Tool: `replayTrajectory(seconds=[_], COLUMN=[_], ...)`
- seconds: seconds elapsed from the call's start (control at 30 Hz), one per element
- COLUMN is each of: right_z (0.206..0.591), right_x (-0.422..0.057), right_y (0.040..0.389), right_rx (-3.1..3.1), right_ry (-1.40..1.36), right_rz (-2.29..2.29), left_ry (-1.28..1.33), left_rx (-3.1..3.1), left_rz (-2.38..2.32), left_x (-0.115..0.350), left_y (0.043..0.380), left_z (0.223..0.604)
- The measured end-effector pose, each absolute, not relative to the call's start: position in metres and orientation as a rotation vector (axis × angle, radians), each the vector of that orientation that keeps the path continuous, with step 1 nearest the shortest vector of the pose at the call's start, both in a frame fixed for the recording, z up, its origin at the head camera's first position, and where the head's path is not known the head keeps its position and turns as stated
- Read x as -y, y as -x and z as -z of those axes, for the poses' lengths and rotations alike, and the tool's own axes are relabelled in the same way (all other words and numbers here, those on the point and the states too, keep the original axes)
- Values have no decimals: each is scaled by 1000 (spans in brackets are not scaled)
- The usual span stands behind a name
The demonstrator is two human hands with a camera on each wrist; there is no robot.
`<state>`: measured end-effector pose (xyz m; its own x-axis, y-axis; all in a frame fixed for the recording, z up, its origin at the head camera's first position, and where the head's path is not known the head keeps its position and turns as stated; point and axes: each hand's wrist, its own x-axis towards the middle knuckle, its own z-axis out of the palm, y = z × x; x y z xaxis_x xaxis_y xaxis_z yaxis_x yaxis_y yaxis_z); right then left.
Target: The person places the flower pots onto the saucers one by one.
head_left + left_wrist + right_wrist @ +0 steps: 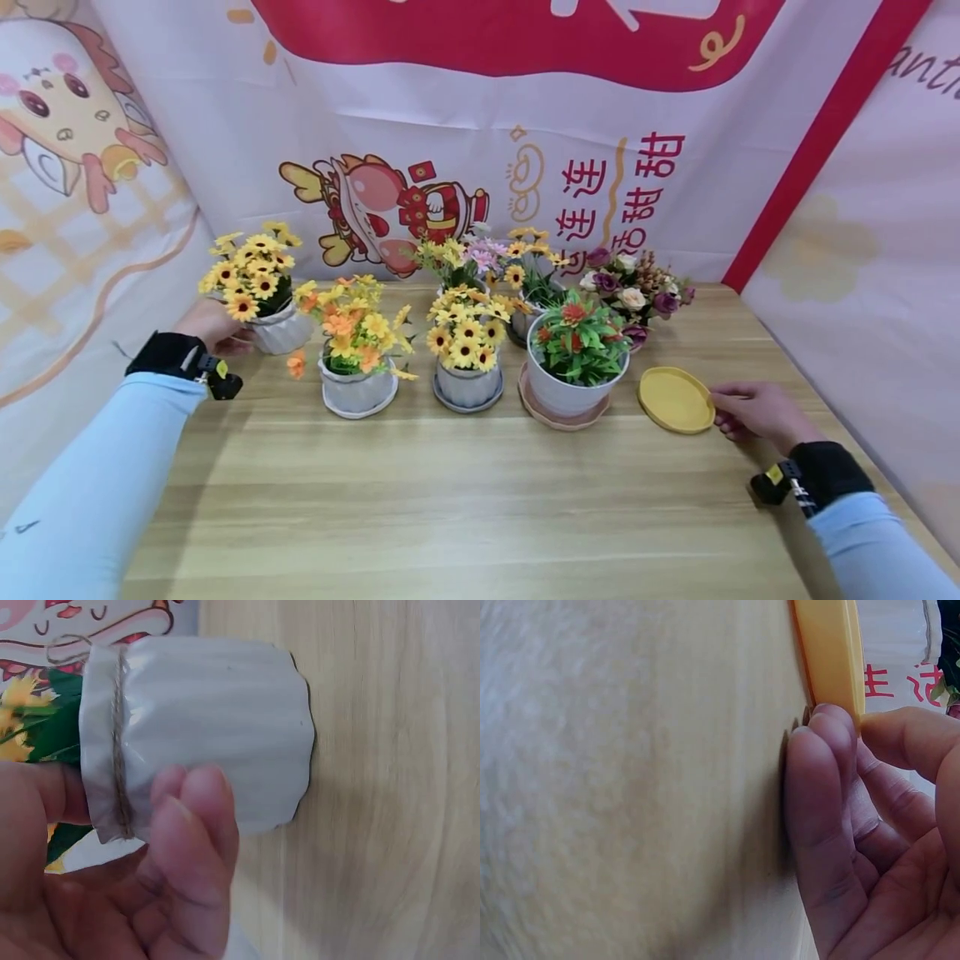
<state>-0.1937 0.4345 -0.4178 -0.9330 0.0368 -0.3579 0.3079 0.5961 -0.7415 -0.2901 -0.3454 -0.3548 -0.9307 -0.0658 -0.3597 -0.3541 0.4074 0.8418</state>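
Observation:
At the far left of the head view my left hand [216,325] grips the rim of a pale fluted flower pot [283,332] of yellow daisy-like flowers. The left wrist view shows twine tied under the pot's rim [105,742], with the thumb tucked inside over the rim and the other fingers curled outside. On the right side, my right hand [767,412] pinches the near edge of a round yellow saucer [677,400]. Seen from the right wrist, the thumb lies on the saucer's rim [832,656] and the fingertips are under it, close over the table.
Between the hands stand an orange-and-yellow potted plant [356,387], a yellow-flowered pot [468,383] and a larger white pot [573,392], each on a saucer. More flower pots stand behind, including a purple-and-white bouquet [637,292]. A printed cloth [465,108] hangs along the table's back edge.

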Motion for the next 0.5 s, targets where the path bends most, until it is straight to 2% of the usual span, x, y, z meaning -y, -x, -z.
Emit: replayTrajectory(seconds=[0.27,0.5], right_z=[415,413], right_x=[-431,-429], right_y=[196,196], right_rx=[-2518,-2518], right_ry=[-304,-294], right_rz=[1252,1239], left_ry=[217,248], left_rx=[-2276,-2241], left_rz=[-1566,-1572], left_x=[355,355], left_y=[294,291], left_z=[348,341])
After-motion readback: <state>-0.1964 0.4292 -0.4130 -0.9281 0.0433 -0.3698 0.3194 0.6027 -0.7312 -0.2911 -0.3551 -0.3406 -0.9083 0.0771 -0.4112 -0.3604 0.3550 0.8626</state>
